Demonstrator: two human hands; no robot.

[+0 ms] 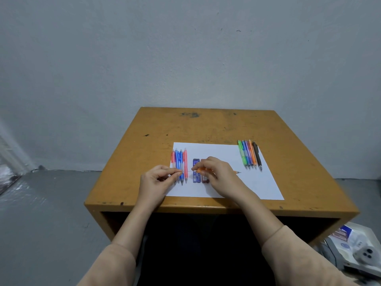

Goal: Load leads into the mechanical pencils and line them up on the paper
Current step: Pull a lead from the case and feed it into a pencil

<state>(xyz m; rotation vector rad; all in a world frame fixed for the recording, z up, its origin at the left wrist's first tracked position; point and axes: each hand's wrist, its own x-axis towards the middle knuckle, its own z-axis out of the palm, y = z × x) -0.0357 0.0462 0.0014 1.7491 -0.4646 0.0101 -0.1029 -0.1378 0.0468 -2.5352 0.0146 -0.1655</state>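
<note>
A white paper [222, 182] lies on the wooden table. My right hand [216, 174] grips an orange mechanical pencil [201, 169] held sideways, its tip poking out to the right. My left hand [158, 178] pinches a thin lead [186, 171] whose far end meets the pencil's open back end. Several red and blue pencils [180, 164] lie side by side on the paper's left part. Another row of several pencils [250, 154], green to black, lies at the paper's right top corner. Two lead cases, a blue one [196, 162] and a dark red one [204, 178], lie between my hands.
The yellow-brown table [206, 124] stands against a grey wall. On the floor at the lower right sits a white tray [358, 244] holding small boxes and a round grey object. The grey floor spreads to the left of the table.
</note>
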